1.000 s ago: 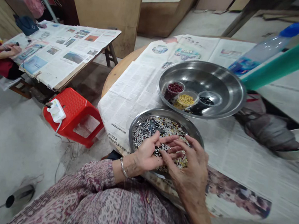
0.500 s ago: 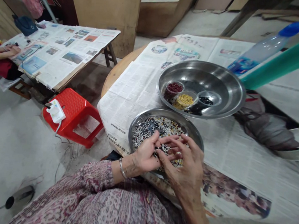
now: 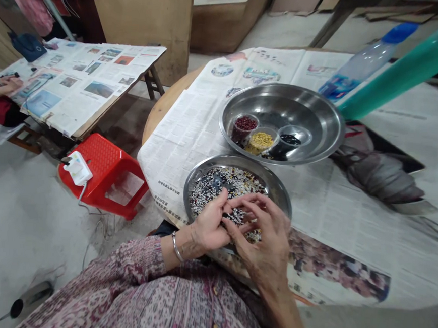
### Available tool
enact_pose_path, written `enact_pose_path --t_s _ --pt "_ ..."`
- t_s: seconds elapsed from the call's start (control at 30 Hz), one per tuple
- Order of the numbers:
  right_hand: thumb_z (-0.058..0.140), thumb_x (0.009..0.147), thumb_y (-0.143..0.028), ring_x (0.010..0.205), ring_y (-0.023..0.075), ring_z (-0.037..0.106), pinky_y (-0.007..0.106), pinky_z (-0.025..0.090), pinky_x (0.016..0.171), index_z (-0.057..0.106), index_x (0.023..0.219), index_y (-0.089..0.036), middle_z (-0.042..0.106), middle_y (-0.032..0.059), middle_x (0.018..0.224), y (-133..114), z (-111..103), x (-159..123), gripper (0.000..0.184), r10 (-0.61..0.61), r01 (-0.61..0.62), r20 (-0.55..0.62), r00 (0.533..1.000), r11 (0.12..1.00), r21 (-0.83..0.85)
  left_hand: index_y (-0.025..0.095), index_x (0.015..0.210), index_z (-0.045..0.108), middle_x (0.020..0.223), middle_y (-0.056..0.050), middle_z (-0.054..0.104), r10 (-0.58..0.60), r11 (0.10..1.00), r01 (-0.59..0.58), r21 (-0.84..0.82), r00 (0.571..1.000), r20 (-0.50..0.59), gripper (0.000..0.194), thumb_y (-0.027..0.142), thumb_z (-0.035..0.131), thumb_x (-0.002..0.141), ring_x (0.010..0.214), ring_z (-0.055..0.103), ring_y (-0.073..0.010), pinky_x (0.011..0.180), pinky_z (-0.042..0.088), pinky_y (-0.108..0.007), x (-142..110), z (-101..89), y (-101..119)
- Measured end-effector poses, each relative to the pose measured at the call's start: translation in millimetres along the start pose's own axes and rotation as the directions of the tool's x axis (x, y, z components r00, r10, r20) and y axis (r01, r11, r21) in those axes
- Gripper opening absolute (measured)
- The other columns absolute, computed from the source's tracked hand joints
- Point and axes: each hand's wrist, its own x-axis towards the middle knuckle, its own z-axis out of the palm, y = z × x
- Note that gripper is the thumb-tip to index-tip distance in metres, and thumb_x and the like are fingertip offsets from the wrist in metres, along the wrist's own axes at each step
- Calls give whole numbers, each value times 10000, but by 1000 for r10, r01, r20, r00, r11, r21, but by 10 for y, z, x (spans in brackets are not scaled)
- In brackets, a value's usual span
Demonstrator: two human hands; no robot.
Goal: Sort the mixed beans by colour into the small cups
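Note:
A steel bowl (image 3: 283, 189) on the near table holds mixed white, black and yellow grains (image 3: 217, 181). My left hand (image 3: 212, 221) is over its near side, palm turned up and fingers stretched out, thumb raised. Facing it, my right hand (image 3: 262, 233) arches over the left fingers, its own fingers bent and apart, fingertips close to the left palm. Grains show in the gap between the hands; whether any lie on the palm I cannot tell. Behind, a larger steel basin (image 3: 321, 119) contains clear cups of red beans (image 3: 245, 122), yellow beans (image 3: 262, 140) and black beans (image 3: 290, 139).
Newspaper (image 3: 180, 125) covers the round table. A water bottle (image 3: 363, 64), a green tube-like object (image 3: 404, 70) and a grey cloth bundle (image 3: 383, 177) lie right of the basin. To the left are a red stool (image 3: 101, 160) with a power adapter (image 3: 77, 168) and another table (image 3: 108, 69) with people nearby.
The view has shifted slightly, so most things appear a little further left. Both hands stay together over the bowl, and the right fingers have moved slightly at the left palm.

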Motion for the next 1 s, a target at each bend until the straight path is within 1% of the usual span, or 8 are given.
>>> enact_pose_path --t_s 0.13,0.23,0.33,0.43,0.53,0.7,0.83,1.0 --pt "713 818 -322 1246 280 543 491 460 1026 586 1250 -234 578 128 1323 92 -42 1 459 9 -12 -65 998 999 -46 65 1310 617 1278 -174 636 -6 1000 6 -12 1000 14 654 485 192 1045 1142 619 -210 1042 475 -355 -21 1 -8" --pt "698 825 -292 1221 276 564 489 467 1020 598 1236 -227 592 126 1296 95 -97 18 428 27 -32 -90 996 998 -54 55 1309 613 1282 -189 628 -12 1000 12 -26 1000 1 652 481 196 1045 1152 621 -219 1022 486 -351 -29 -2 -14" --pt "719 804 -309 1233 287 556 507 461 1027 584 1247 -240 580 127 1322 20 -94 18 468 -10 10 -43 999 1000 -20 72 1261 649 1280 -178 633 -11 1000 11 -3 1000 1 641 491 217 1043 1129 629 -203 991 501 -316 -27 3 -18" --pt "721 798 -332 1240 300 548 537 443 1040 577 1238 -257 569 126 1345 -42 -44 3 469 -62 62 -1 998 998 -32 82 1220 675 1271 -172 641 3 1000 -3 8 1000 -26 642 498 220 1042 1109 634 -192 984 504 -298 -23 15 -23" --pt "709 807 -344 1229 298 559 544 436 1046 577 1241 -267 575 119 1341 -35 -21 -3 460 -52 52 -8 999 997 -60 76 1249 662 1264 -178 644 14 1000 -14 -2 1000 -25 626 497 251 1038 1108 635 -199 1001 495 -307 -20 12 -31" --pt "698 810 -286 1211 292 579 539 441 1041 583 1261 -254 599 121 1309 13 -96 28 467 -44 39 -52 998 995 -94 78 1301 632 1258 -179 650 7 1000 -7 -4 1000 29 647 513 233 1034 1126 636 -216 1029 486 -347 -18 -39 -45" --pt "709 793 -266 1194 292 587 531 454 1026 583 1247 -248 604 125 1298 -39 -109 33 472 -65 62 -49 997 996 -68 91 1267 654 1229 -158 670 8 1000 -8 13 1000 8 655 501 197 1041 1141 630 -210 1026 494 -342 -28 -38 -39" --pt "709 787 -298 1210 289 577 550 410 1069 593 1210 -262 609 104 1303 -79 -34 6 439 -82 80 -12 997 992 -96 76 1252 658 1200 -163 679 -14 1000 14 9 998 -55 674 488 167 1045 1131 633 -210 995 510 -324 -55 21 -20"
